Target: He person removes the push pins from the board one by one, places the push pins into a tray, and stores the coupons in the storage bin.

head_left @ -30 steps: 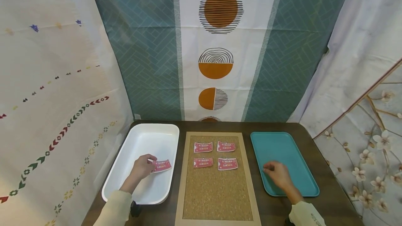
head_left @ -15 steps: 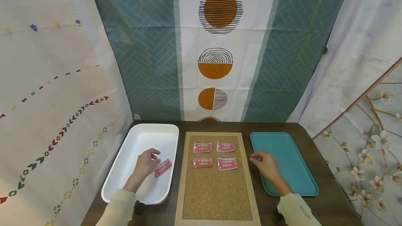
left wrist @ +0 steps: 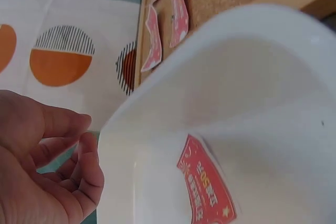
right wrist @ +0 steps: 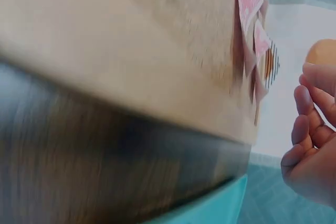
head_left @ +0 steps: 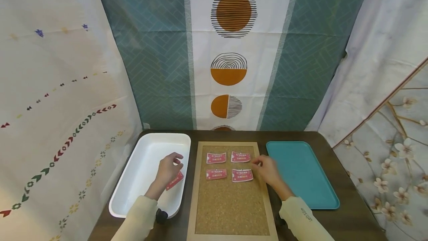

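My left hand (head_left: 168, 170) is over the right part of the white tray (head_left: 147, 144), thumb and forefinger tips close together; I see nothing between them. Below it a pink coupon (head_left: 174, 181) lies in the tray, apart from the fingers in the left wrist view. My right hand (head_left: 267, 171) reaches over the right frame of the corkboard (head_left: 230, 207), loosely curled, with nothing visible in it. Its fingertips are beside the upper right coupon (head_left: 240, 157) and the lower right coupon (head_left: 242, 175). Two more, an upper left coupon (head_left: 216, 158) and a lower left coupon (head_left: 216, 174), are on the board.
A teal tray (head_left: 301, 166) stands right of the board on the dark wooden table (head_left: 207, 135). Patterned curtains (head_left: 160, 66) hang behind and at both sides. Small pins seem to hold the coupons' top edges, too small to tell surely.
The left hand has let go of the pink coupon, which turned and dropped into the white tray, and has moved right. My right hand has moved left from the teal tray to the corkboard.
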`<state>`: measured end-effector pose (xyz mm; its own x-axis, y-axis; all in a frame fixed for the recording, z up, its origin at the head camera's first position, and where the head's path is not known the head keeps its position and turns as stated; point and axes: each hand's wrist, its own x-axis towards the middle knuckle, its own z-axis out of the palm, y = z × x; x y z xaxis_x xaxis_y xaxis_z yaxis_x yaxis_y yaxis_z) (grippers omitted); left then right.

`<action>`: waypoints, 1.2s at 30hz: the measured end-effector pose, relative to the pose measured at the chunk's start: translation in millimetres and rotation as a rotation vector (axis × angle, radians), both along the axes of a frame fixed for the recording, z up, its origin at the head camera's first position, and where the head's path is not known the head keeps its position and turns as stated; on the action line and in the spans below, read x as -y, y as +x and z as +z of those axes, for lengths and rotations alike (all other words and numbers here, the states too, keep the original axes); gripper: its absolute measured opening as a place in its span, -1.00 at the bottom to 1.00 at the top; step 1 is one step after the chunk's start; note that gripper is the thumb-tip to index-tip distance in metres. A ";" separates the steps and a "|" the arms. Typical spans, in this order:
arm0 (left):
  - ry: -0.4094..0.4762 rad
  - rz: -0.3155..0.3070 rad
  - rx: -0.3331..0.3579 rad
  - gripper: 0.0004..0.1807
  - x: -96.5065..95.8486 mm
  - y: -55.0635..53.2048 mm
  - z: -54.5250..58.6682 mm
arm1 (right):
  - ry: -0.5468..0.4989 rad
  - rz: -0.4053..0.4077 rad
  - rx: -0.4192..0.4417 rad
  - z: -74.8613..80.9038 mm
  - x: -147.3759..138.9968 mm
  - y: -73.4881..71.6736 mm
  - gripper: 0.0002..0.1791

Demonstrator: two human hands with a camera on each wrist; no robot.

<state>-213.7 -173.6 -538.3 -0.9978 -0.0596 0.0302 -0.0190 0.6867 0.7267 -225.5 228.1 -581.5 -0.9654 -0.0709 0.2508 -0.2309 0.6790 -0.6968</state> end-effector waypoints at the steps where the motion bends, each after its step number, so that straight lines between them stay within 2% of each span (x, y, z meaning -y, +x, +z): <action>1: 0.006 -0.004 -0.008 -0.72 -2.2 -0.5 -0.6 | 0.001 0.007 0.002 -0.1 4.4 -1.1 -0.93; 10: 0.056 -0.083 -0.058 -0.73 -31.7 -4.3 -0.4 | -0.024 0.033 0.128 -3.9 43.9 -9.4 -0.93; 13: 0.058 -0.105 -0.058 -0.75 -42.2 -5.3 -0.1 | -0.022 0.066 0.104 -3.6 54.9 -11.3 -0.93; 15: 0.064 -0.124 -0.059 -0.76 -48.6 -5.0 -0.4 | -0.015 0.097 0.050 -3.5 61.1 -12.6 -0.95; 19: 0.094 -0.165 -0.021 -0.76 -60.4 -2.9 -4.0 | 0.009 0.136 -0.001 -4.3 72.3 -13.2 -0.95; 22: 0.099 -0.190 0.015 -0.74 -67.3 -1.9 -8.4 | 0.002 0.153 0.059 -4.3 80.5 -12.6 -0.97; 26: 0.073 -0.218 0.029 -0.72 -73.9 -3.5 -13.0 | -0.036 0.184 0.118 -4.3 91.3 -14.2 -0.95; 31: 0.063 -0.243 0.055 -0.69 -80.8 -5.8 -18.1 | -0.021 0.215 0.082 -9.2 102.1 -16.8 -0.95; 36: 0.060 -0.255 0.105 -0.66 -86.6 -7.1 -24.8 | 0.007 0.220 0.133 -15.2 111.6 -15.1 -0.95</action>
